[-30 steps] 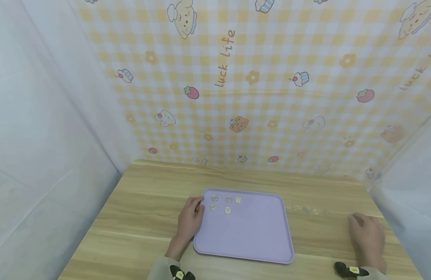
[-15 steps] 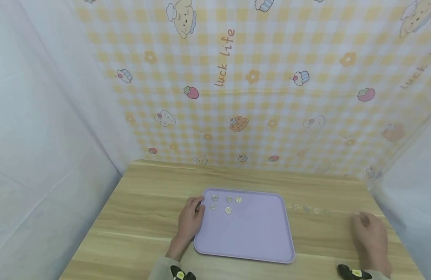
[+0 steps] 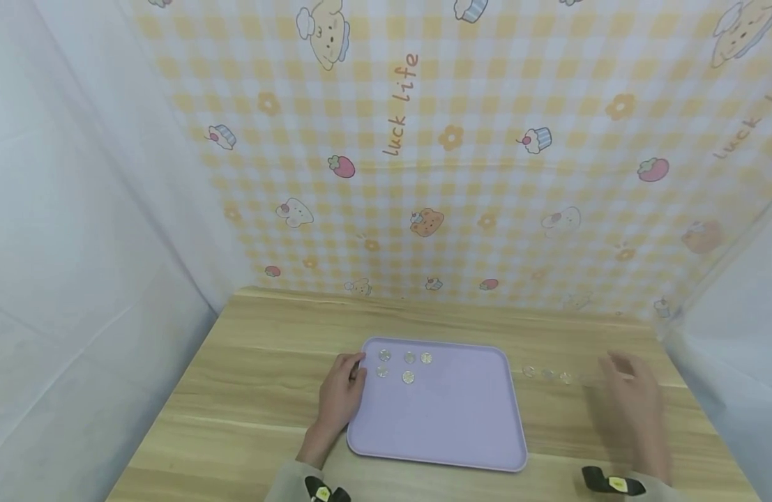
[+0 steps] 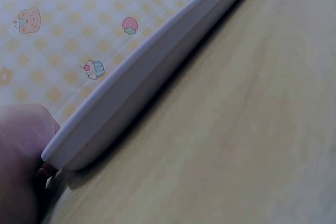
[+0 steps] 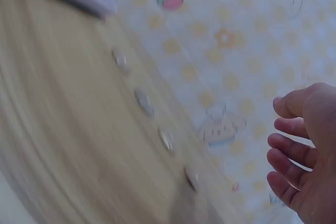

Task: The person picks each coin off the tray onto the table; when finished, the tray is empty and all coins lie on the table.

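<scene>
The lilac tray (image 3: 461,425) lies on the desk at the lower centre of the head view, with five shiny discs (image 3: 409,377) near its upper left corner. The left hand (image 3: 342,394) grips its left rim. Right of the tray, four more discs (image 5: 143,102) form a row; the right hand (image 3: 635,394), blurred, hovers by the row's right end, fingers loosely bent and holding nothing. The desk (image 3: 254,376) meets a checked yellow-and-white backdrop (image 3: 461,104) above.
</scene>
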The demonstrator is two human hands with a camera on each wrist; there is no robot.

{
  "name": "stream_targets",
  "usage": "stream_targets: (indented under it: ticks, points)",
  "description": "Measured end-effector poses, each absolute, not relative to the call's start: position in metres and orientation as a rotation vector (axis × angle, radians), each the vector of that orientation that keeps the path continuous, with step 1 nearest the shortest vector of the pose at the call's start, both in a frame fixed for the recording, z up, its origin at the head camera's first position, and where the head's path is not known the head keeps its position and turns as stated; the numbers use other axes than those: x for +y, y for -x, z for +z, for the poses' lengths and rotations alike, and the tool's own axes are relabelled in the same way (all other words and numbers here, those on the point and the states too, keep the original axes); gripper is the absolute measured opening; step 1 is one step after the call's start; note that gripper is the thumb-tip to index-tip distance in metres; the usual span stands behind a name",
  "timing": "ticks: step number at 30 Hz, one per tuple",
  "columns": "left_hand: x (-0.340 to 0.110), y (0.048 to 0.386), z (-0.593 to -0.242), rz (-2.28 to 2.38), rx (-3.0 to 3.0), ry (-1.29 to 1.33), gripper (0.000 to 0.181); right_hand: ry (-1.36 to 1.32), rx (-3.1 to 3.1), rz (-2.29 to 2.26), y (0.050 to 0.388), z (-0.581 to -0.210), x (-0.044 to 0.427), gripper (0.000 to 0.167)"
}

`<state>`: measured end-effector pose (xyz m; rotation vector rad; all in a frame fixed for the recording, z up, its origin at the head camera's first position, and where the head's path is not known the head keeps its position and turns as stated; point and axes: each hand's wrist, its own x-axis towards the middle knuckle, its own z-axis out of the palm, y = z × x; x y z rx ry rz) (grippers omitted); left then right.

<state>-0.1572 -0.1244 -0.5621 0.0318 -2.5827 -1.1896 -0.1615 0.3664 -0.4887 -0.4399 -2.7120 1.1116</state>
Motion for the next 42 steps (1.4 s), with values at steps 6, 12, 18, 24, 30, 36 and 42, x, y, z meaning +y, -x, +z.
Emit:
stream_targets:
  ticks: [6,12,18,24,30,36,42]
  points:
    - [-0.124,0.156,-0.562,-1.194,-2.577,-0.029,0.030,0.236,-2.763,1.153,0.169,-0.478,0.329,0.058]
    - [-0.124,0.157,-0.562,-1.197,-2.573,-0.026,0.030,0.029,-2.718,1.162,0.182,-0.488,0.298,0.046]
    - [-0.124,0.157,-0.565,-1.200,-2.580,-0.021,0.031,-0.074,-2.666,1.192,0.192,-0.503,0.271,0.040]
    - [-0.124,0.158,-0.565,-1.186,-2.573,-0.014,0.031,-0.167,-2.643,1.235,0.197,-0.509,0.248,0.034]
    - [-0.124,0.158,-0.565,-1.173,-2.548,0.006,0.030,-0.209,-2.670,1.263,0.197,-0.513,0.227,0.033]
    - [-0.123,0.158,-0.564,-1.191,-2.563,-0.002,0.031,-0.228,-2.676,1.283,0.199,-0.520,0.208,0.031]
    - [-0.123,0.157,-0.563,-1.202,-2.561,-0.012,0.030,-0.289,-2.660,1.315,0.199,-0.526,0.188,0.031]
